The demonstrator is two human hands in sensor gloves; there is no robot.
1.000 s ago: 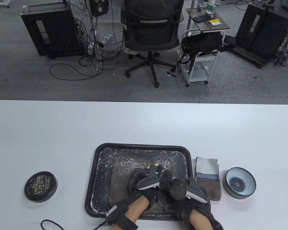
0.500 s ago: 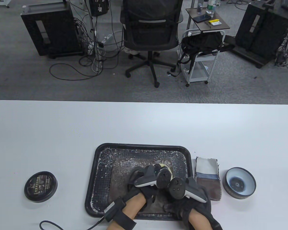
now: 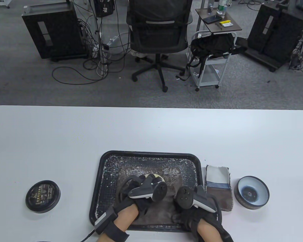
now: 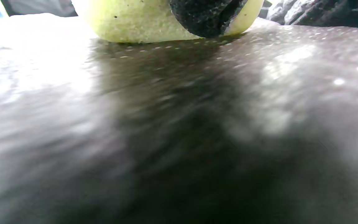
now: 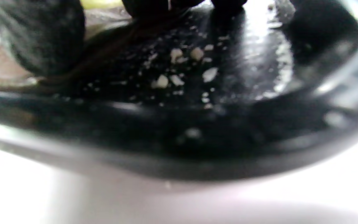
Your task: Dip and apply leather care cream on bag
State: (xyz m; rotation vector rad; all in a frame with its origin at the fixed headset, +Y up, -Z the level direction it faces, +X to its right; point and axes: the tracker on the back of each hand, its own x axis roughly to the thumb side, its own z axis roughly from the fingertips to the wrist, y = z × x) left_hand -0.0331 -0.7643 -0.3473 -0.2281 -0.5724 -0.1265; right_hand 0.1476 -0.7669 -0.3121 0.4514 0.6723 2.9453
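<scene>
1. The bag [image 3: 151,201] is a flat, dark brown leather piece lying inside the black tray [image 3: 104,176] at the near centre of the desk [image 3: 65,141]. In the left wrist view its surface [image 4: 179,124] appears glossy, with small pale specks.
2. The tray floor around the bag is covered with white flakes; the right wrist view shows these crumbs on the tray's black rim area [image 5: 179,81].
3. The sponge [image 3: 155,176] is pale yellow and round-edged. It rests on the far part of the bag.
4. The left hand [image 3: 141,191] holds the sponge; in the left wrist view a gloved fingertip [image 4: 204,15] is curled over the sponge [image 4: 135,21], which touches the leather.
5. The right hand [image 3: 192,201] rests on the bag's near right part, beside the left hand. Its fingers are hidden under the tracker, so their spread cannot be determined.
6. The open cream tin [image 3: 252,192] stands on the desk to the right of the tray, with a folded cloth [image 3: 218,186] between them.
7. The tin lid [image 3: 43,196] lies on the desk to the left of the tray.
</scene>
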